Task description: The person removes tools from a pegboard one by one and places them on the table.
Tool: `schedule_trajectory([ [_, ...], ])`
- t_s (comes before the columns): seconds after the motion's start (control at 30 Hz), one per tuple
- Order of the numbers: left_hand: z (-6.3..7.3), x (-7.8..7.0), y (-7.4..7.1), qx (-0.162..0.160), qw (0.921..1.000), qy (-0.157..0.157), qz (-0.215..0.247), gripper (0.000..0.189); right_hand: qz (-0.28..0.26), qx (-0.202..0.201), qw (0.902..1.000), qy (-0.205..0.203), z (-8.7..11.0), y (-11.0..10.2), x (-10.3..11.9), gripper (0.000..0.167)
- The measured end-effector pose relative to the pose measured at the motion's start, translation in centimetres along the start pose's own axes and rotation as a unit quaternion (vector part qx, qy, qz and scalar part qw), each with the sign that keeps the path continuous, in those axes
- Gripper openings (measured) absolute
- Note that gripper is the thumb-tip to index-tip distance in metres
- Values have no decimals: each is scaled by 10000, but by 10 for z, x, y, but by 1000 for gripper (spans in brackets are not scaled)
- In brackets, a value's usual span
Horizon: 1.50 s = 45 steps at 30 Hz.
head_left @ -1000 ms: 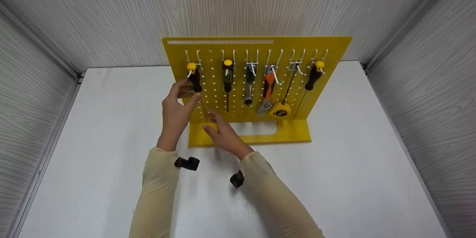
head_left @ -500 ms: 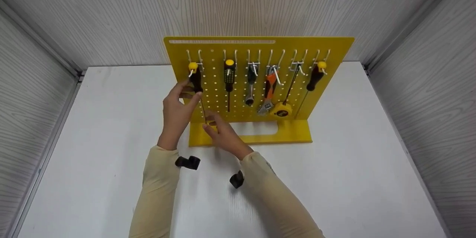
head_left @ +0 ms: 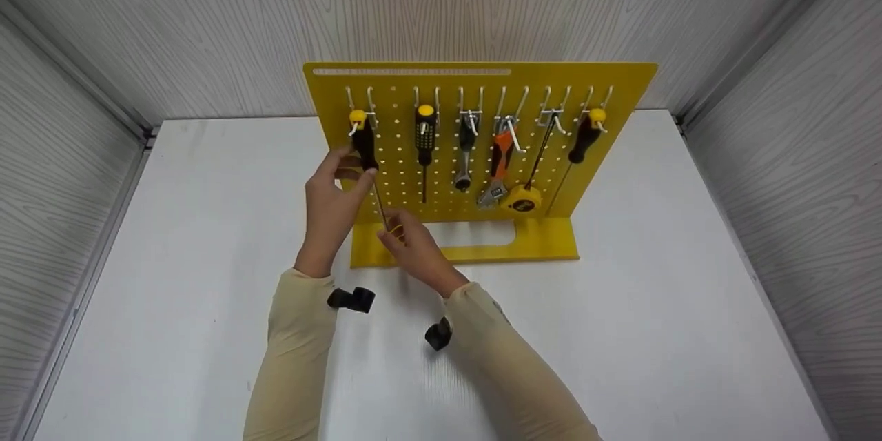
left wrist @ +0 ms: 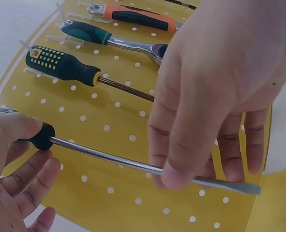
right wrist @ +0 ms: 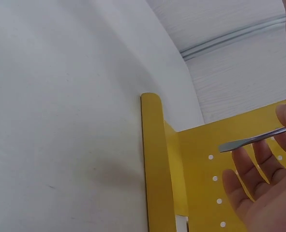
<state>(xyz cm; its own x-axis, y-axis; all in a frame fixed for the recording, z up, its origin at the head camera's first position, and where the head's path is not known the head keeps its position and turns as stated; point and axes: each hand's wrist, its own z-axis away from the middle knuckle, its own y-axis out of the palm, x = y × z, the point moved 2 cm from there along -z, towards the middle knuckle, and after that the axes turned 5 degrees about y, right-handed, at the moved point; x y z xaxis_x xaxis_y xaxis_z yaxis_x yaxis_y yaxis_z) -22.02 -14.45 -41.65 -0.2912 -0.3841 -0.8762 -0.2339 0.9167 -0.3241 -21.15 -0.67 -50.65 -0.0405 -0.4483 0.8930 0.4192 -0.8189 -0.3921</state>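
Observation:
A flathead screwdriver (head_left: 364, 146) with a black handle and yellow end hangs on the leftmost hook of the yellow pegboard (head_left: 475, 74). My left hand (head_left: 332, 203) pinches the lower part of its handle between thumb and fingers. Lower down, my right hand (head_left: 418, 253) pinches the steel shaft near the tip, thumb in front. The left wrist view shows the shaft (left wrist: 104, 155) slanting away from the board, its flat tip poking out past the right thumb. In the right wrist view the same tip (right wrist: 232, 145) shows beyond the right hand's fingers (right wrist: 249, 174).
Further right on the board hang a second screwdriver (head_left: 425, 134), a ratchet wrench (head_left: 466, 151), an orange-handled adjustable wrench (head_left: 501, 155), a yellow tape measure (head_left: 523, 199) and another screwdriver (head_left: 584, 138). The board's foot (head_left: 544, 242) stands on a white table (head_left: 654, 317).
My right thumb and fingers have come together on the shaft. The screwdriver's lower end has swung slightly right and out from the board. My left hand keeps its hold on the handle.

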Motion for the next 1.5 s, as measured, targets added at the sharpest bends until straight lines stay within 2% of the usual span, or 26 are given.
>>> schedule_trajectory([
  [0.17, 0, -4, -1, 20, 10000, -45, 44, 40, -211, -61, 9996, -178, 3, 3, 0, 35],
  [0.47, 2, -7, -4, 128, 9997, -142, 134, 49, -174, -147, 9990, -390, 8, 3, 0, 28],
  [0.77, 2, -10, -3, 305, 9992, -145, 220, 50, -198, -452, 9981, -372, 19, -2, -6, 26],
  [1.03, 6, -16, -5, 118, 9998, -30, 166, 51, -190, -681, 9959, -572, 24, 0, -5, 26],
  [1.27, 9, -20, -6, 67, 9997, 132, 183, 50, -200, -682, 9954, -645, 28, 0, -4, 24],
  [1.5, 12, -21, -8, -14, 9995, 239, 226, 50, -126, -723, 9930, -930, 32, -1, -3, 24],
])
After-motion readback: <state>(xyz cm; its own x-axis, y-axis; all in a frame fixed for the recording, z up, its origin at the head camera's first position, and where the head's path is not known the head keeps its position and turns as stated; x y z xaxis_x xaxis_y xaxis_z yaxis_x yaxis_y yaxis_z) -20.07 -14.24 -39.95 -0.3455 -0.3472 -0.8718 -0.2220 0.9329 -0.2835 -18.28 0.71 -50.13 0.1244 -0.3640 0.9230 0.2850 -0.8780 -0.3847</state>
